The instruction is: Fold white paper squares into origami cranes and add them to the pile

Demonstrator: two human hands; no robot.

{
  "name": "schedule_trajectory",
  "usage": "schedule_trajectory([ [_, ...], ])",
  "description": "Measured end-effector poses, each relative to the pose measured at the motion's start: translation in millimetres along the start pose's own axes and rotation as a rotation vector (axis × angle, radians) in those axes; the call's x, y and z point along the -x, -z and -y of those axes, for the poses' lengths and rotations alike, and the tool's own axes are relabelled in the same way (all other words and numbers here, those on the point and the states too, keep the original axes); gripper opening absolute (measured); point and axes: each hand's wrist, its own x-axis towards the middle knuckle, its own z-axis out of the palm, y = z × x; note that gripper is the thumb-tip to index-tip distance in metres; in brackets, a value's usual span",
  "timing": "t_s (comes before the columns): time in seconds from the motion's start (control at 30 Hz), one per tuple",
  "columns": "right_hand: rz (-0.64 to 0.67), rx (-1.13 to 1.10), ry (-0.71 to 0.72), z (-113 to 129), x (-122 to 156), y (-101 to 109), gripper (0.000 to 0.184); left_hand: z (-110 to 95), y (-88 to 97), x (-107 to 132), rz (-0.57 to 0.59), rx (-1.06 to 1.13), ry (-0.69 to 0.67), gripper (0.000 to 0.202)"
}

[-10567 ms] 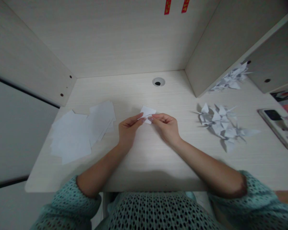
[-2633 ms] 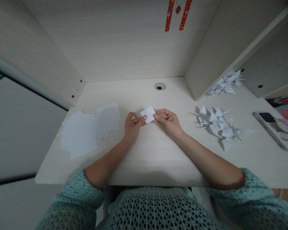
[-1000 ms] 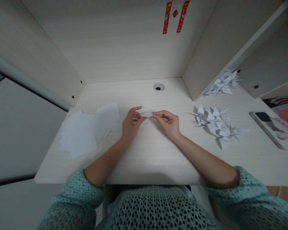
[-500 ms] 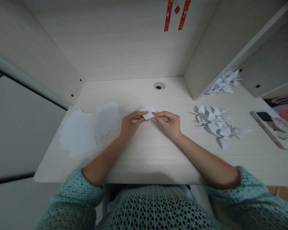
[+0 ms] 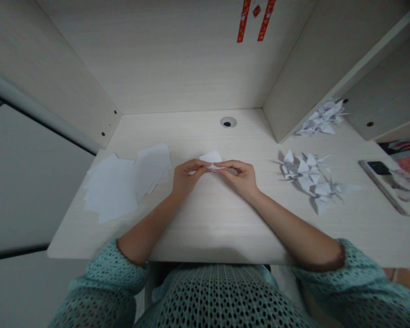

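A small folded piece of white paper (image 5: pixel 211 158) is held just above the pale wooden desk (image 5: pixel 212 218), near its middle. My left hand (image 5: pixel 185 177) pinches its left side with thumb and fingertips. My right hand (image 5: pixel 241 176) pinches its right side, fingers curled. The two hands' fingertips almost meet under the paper, and part of the paper is hidden behind them.
Loose white paper sheets (image 5: pixel 123 182) lie spread on the desk's left. A heap of folded white paper cranes (image 5: pixel 309 180) lies to the right, and more cranes (image 5: pixel 323 118) sit on a side shelf. A phone (image 5: pixel 387 182) rests far right. A cable hole (image 5: pixel 228 122) sits at the back.
Over the frames both hands have kept hold of the paper and turned and refolded it. It lay nearly edge-on a second ago and now shows a small raised flap.
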Motion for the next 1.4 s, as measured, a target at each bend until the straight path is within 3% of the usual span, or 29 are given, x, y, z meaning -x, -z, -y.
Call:
schedule_trajectory([
  [0.27, -0.041, -0.103, -0.079, -1.8, -0.5, -3.2, 0.012, 0.8, -4.6, -1.4, -0.056, 0.196, 0.086, 0.013],
  [0.57, -0.110, -0.261, -0.209, -2.0, -2.5, -10.6, 0.014, -0.4, -13.2, 4.0, -0.074, 0.275, 0.173, 0.019],
  [1.0, -0.162, -0.263, -0.264, -3.8, -1.9, -11.4, 0.016, -2.2, -14.4, 5.0, -0.134, 0.236, 0.147, 0.021],
  [1.4, -0.156, -0.288, -0.261, -0.8, -2.2, -12.8, 0.015, -5.6, -20.8, 8.3, -0.178, 0.364, 0.168, 0.020],
])
